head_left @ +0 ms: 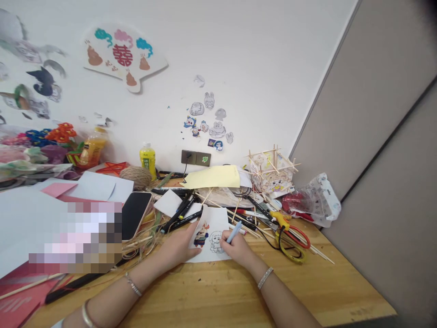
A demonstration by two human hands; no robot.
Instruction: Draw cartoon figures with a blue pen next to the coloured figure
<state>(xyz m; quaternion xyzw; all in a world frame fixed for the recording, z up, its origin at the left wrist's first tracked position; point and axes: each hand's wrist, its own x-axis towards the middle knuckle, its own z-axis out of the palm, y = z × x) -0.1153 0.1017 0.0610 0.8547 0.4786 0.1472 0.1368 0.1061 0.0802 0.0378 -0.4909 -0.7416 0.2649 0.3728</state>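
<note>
A white sheet of paper [218, 218] lies on the wooden table [211, 296] in front of me. On its left part is a coloured cartoon figure [201, 236], and beside that a black outline drawing of a figure [215, 241]. My left hand [184, 241] grips the paper's left edge, thumb on top and the fingers partly hidden under or behind it. A light blue pen [234, 232] is held in my right hand [237, 248], its tip end by the outline figure; the fingers hide the tip itself.
Behind the paper lie black markers [184, 212], wooden sticks [235, 207] and a yellow sheet [213, 177]. Yellow-and-red-handled scissors [290, 232] sit to the right. On the left are a phone [136, 215], twine [136, 176] and white sheets [30, 218]. A yellow bottle [147, 159] stands near the wall.
</note>
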